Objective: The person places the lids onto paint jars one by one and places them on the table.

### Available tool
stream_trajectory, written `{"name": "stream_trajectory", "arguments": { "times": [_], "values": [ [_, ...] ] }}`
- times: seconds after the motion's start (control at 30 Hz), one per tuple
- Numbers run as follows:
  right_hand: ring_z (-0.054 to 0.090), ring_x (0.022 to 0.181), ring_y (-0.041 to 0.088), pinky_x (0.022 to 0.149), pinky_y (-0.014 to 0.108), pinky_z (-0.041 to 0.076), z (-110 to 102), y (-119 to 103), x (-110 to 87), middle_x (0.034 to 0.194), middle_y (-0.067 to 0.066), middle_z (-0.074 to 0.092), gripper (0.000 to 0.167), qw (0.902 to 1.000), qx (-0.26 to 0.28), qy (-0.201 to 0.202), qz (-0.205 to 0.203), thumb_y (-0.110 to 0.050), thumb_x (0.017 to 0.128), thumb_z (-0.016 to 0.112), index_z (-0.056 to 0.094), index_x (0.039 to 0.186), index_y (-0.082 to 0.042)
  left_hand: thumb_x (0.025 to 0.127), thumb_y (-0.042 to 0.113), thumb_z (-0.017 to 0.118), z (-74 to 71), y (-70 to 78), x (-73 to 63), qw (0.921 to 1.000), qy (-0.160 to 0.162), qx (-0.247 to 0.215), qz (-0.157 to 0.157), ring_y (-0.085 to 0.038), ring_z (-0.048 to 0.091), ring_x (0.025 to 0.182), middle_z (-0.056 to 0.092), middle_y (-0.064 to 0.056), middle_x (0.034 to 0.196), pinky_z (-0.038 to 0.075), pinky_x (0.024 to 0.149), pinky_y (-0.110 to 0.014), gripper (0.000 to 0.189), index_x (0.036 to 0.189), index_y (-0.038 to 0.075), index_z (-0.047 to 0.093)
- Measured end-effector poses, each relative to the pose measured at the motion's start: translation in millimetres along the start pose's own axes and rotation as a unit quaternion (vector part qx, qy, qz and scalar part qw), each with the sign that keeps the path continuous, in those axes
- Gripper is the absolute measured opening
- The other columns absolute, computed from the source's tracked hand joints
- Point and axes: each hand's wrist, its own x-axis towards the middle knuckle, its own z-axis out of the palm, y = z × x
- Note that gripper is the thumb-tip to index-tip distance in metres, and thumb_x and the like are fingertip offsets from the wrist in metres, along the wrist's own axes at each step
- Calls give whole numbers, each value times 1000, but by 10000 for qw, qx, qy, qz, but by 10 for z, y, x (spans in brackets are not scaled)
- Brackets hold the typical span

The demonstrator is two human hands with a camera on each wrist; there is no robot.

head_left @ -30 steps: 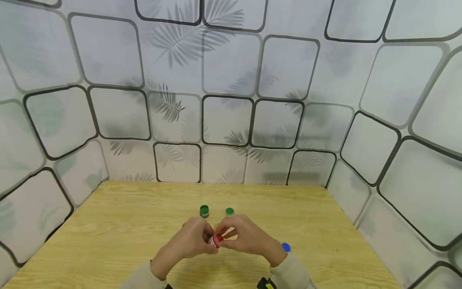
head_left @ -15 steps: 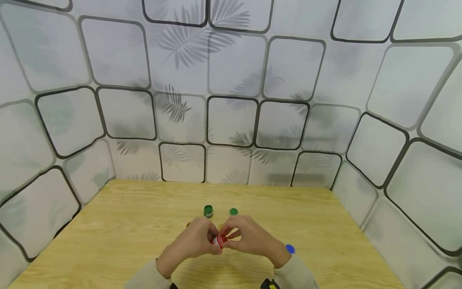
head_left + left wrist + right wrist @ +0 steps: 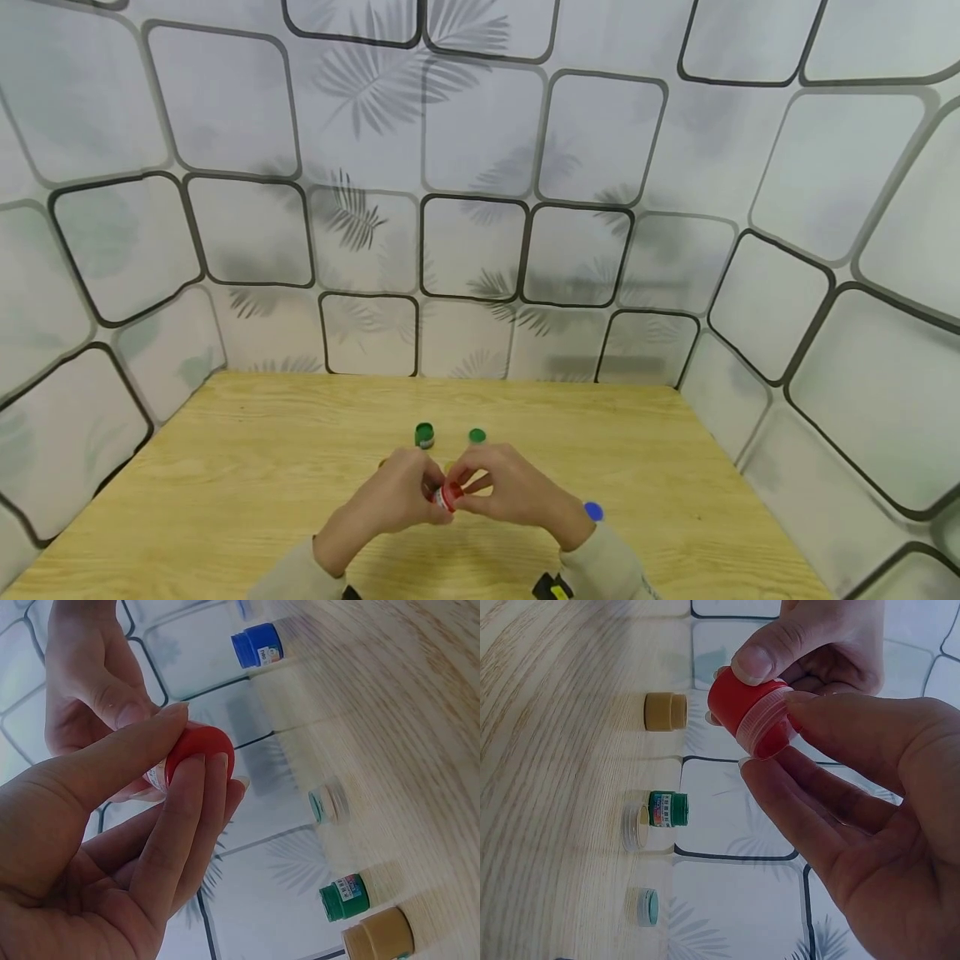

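Both hands meet over the wooden table around one small red paint jar (image 3: 739,701). My left hand (image 3: 392,496) grips the jar's body between thumb and fingers, as the left wrist view shows. From the other side, my right hand (image 3: 513,493) pinches the clear ridged lid (image 3: 769,724) at the jar's end with thumb and fingertips. The jar is held tilted above the tabletop, its lid end toward the right hand. Fingers cover parts of the jar and lid, so how firmly the lid is seated cannot be seen.
Beyond the hands stand a green jar (image 3: 424,436) and a green lid (image 3: 477,436). A tan jar (image 3: 664,712) and a clear lid (image 3: 634,827) show in the right wrist view. A blue jar (image 3: 257,646) stands by the right arm. Patterned curtains surround the table (image 3: 300,417).
The head view shifts slightly sideways and back. Both hands keep the same hold on the red jar and its lid, with little visible movement.
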Motion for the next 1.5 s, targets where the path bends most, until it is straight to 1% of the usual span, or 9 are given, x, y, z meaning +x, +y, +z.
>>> {"name": "stream_trajectory", "arguments": {
  "times": [0.17, 0.53, 0.83, 0.93, 1.1, 1.23, 1.37, 1.5],
  "values": [
    [73, 97, 10, 80, 18, 60, -3, -2, 6, 105, 11, 74, 16, 10000, 58, 8, 74, -3, 93, 75, 72, 109, -4, 76, 3, 89, -10, -2, -4, 10000, 0, 23, 23, -2, 67, 62, 77, -3, 75, 53, 54, -17, 12, 85, 6, 81],
    [73, 96, 8, 78, 17, 59, -7, 5, 9, 106, 10, 74, 16, 9998, 57, -15, 182, -4, 93, 75, 72, 109, -5, 75, 3, 89, -11, 10, 1, 9999, 29, 96, 82, 0, 65, 60, 77, -3, 73, 52, 53, -17, 12, 83, 6, 80],
    [72, 100, 9, 76, 17, 59, -8, -4, 1, 110, 8, 74, 21, 9996, -35, -18, 282, -7, 93, 75, 72, 114, -6, 76, 4, 89, -15, 16, 3, 10000, 18, 87, -45, -4, 67, 62, 76, -2, 73, 53, 54, -18, 11, 82, 7, 80],
    [72, 103, 11, 78, 16, 59, -10, -10, -4, 111, 8, 73, 24, 9995, -68, -5, 315, -7, 93, 77, 71, 116, -7, 76, 5, 89, -18, 17, 3, 9999, 19, 90, -85, -5, 67, 62, 76, -2, 73, 53, 53, -18, 12, 81, 7, 79],
    [70, 104, 11, 81, 16, 58, -9, -22, -5, 109, 7, 71, 25, 9993, -58, 26, 362, -4, 90, 79, 72, 114, -8, 76, 4, 89, -27, 16, 0, 9999, 25, 73, -84, -5, 67, 62, 76, -3, 73, 53, 53, -19, 12, 82, 5, 79],
    [69, 103, 9, 81, 18, 59, -2, -23, -2, 107, 7, 71, 23, 9994, 20, 5, 342, -2, 89, 79, 72, 110, -8, 76, 4, 89, -33, 16, -3, 10000, 12, 43, -77, -5, 67, 63, 77, -4, 74, 53, 54, -19, 12, 84, 5, 80],
    [70, 101, 9, 81, 19, 60, 2, -19, -2, 107, 8, 71, 22, 9995, 83, 16, 303, -1, 89, 78, 71, 110, -7, 76, 4, 89, -33, 20, -2, 10000, 22, 77, -55, -4, 67, 63, 77, -3, 74, 53, 54, -18, 12, 83, 6, 80],
    [72, 99, 9, 79, 18, 60, 3, -16, -2, 107, 9, 72, 22, 9997, 57, 15, 240, -2, 91, 76, 71, 111, -6, 75, 4, 90, -31, 26, -4, 9999, 38, 127, -33, -4, 66, 62, 77, -3, 74, 53, 54, -19, 13, 84, 6, 80]
  ]
}}
